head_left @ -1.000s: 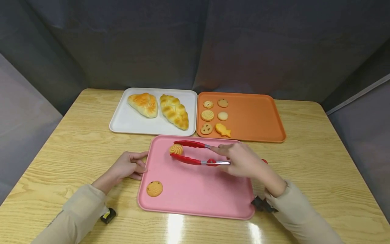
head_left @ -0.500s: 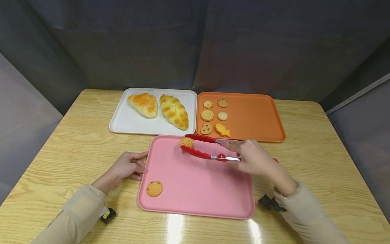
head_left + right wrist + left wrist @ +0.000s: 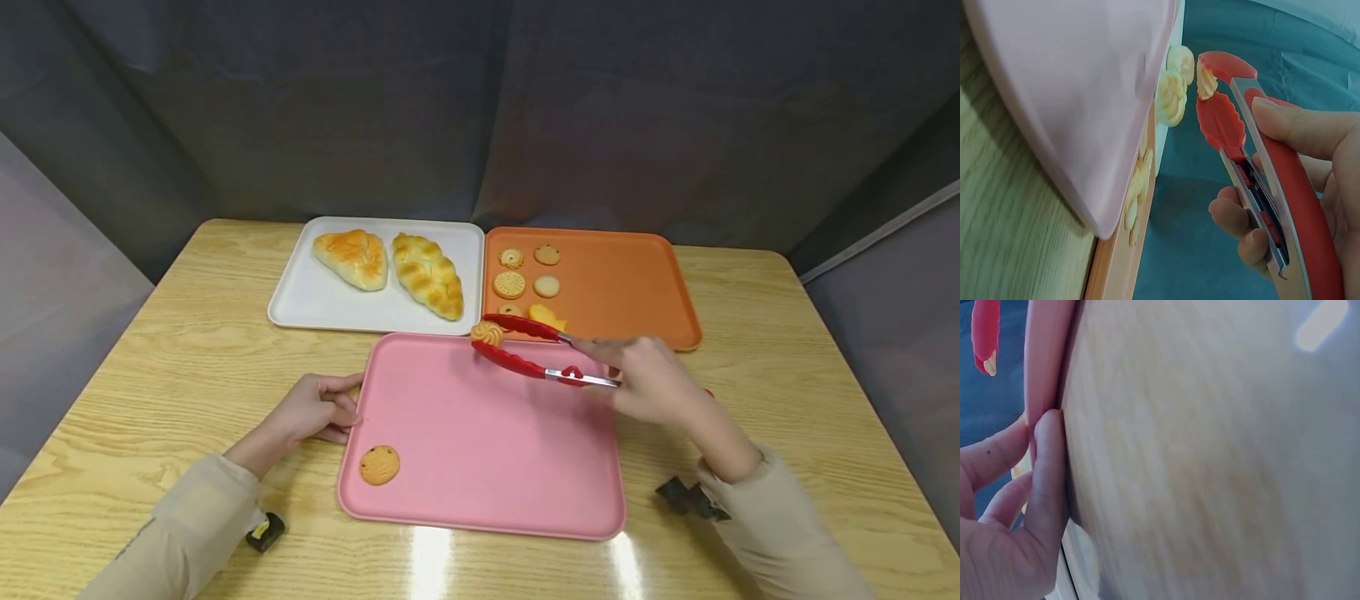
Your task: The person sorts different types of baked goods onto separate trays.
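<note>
My right hand (image 3: pixel 652 379) grips a pair of red-tipped tongs (image 3: pixel 513 362). Between the tong tips is a round swirl cookie (image 3: pixel 487 333), over the far edge of the pink tray (image 3: pixel 487 450). In the right wrist view the cookie (image 3: pixel 1205 81) is held up clear of the tray, and the thumb and fingers squeeze the tong arms (image 3: pixel 1222 122) from both sides. My left hand (image 3: pixel 315 408) pinches the pink tray's left rim (image 3: pixel 1047 359), thumb and fingers on either side of it. A chocolate chip cookie (image 3: pixel 379 465) lies in the tray's near left corner.
Beyond the pink tray stands an orange tray (image 3: pixel 622 283) with several small cookies, including a fish-shaped one (image 3: pixel 546 315) partly behind the tongs. Left of it, a white tray (image 3: pixel 300 292) bears a triangular bread (image 3: pixel 356 258) and a braided loaf (image 3: pixel 429 275). Dark curtains surround the table.
My right hand has carried the tongs and swirl cookie right and away from me, from over the pink tray to its far edge by the orange tray. The left hand has stayed put.
</note>
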The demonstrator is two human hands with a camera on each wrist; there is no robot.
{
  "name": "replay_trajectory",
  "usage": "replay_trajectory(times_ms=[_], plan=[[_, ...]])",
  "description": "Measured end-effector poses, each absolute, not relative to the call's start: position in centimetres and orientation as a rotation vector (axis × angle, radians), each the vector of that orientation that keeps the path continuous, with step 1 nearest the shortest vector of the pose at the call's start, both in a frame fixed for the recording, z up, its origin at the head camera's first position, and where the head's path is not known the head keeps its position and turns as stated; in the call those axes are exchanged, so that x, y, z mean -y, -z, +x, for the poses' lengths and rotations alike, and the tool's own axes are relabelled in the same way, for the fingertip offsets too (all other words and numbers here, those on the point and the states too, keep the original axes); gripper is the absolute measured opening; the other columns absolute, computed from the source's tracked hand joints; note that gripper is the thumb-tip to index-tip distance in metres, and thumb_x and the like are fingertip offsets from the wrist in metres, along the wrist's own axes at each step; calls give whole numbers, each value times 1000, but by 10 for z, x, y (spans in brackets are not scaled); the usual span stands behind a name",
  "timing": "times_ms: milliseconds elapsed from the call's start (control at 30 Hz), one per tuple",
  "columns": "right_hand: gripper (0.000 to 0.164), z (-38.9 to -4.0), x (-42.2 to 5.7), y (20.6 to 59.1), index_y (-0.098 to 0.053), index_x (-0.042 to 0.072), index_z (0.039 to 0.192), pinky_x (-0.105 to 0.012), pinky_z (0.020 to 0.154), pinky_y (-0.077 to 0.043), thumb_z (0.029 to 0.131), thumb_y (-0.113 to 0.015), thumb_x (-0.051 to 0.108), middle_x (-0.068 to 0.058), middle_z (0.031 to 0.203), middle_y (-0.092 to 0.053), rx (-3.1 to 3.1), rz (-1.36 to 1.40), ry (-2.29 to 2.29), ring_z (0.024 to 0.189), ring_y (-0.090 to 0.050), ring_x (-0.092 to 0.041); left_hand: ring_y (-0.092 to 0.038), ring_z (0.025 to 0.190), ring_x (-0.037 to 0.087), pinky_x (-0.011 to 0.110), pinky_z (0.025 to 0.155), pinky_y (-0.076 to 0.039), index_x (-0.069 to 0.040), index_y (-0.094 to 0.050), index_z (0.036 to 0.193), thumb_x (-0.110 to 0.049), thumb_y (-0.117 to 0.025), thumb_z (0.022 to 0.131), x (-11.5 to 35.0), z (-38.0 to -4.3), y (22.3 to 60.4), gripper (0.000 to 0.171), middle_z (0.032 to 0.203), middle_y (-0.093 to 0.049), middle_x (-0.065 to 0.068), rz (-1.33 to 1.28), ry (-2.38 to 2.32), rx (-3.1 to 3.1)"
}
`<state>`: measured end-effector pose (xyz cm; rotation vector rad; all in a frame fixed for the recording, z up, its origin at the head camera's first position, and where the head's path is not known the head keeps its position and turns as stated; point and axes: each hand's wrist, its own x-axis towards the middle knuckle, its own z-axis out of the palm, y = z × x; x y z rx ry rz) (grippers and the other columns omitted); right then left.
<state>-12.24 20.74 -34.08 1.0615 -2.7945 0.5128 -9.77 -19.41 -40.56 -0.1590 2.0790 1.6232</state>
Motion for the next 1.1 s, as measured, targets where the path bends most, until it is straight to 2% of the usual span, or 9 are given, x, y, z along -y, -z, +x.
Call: replay_trajectory(times_ms=[200,267,533,667,767,933,1100], plan=[[48,-123,-217,339,-65,1,113,-18,38,-33,65,-75,5,-11,90,-68,2788,1016,-528,47,-40,-4,-60,56,15,34,56,-58,3,-35,136,11,-60,77,195,-97,406,65,73,-61,8,-177,-1616,-2085],[50,-123,-219,338,-65,2,113,-18,38,-32,65,-77,6,-11,91,-67,2793,1001,-528,47,-38,-4,-60,55,15,34,56,-58,3,-35,136,11,-60,77,195,-97,406,65,73,-61,8,-177,-1617,-2084],[51,-126,-230,336,-62,1,116,-20,36,-31,66,-72,-2,-17,97,-66,2841,931,-527,46,-36,-7,-60,56,15,34,57,-58,4,-34,136,11,-59,77,196,-97,408,65,73,-61,8,-173,-1630,-2069],[51,-130,-236,338,-62,-2,115,-19,36,-32,65,-74,-2,-16,91,-67,2805,929,-541,46,-37,-7,-60,56,15,34,57,-58,4,-35,136,11,-60,76,196,-97,408,65,75,-60,13,-183,-1629,-2074],[52,-133,-240,339,-62,-2,115,-19,36,-31,65,-76,1,-9,76,-65,2785,919,-534,46,-35,-6,-60,55,15,34,56,-58,4,-34,136,11,-60,76,195,-97,408,65,79,-60,18,-177,-1628,-2076],[55,-139,-247,337,-62,-2,115,-20,36,-28,65,-81,13,5,51,-42,2791,871,-505,43,-30,-7,-60,56,15,35,57,-58,4,-35,136,11,-61,76,194,-98,409,66,79,-61,18,-181,-1629,-2070],[56,-143,-252,336,-61,-1,117,-21,37,-27,68,-79,17,4,52,-42,2824,810,-489,43,-29,-8,-61,56,15,35,57,-58,4,-35,136,10,-61,76,194,-98,409,65,76,-61,13,-182,-1624,-2077]])
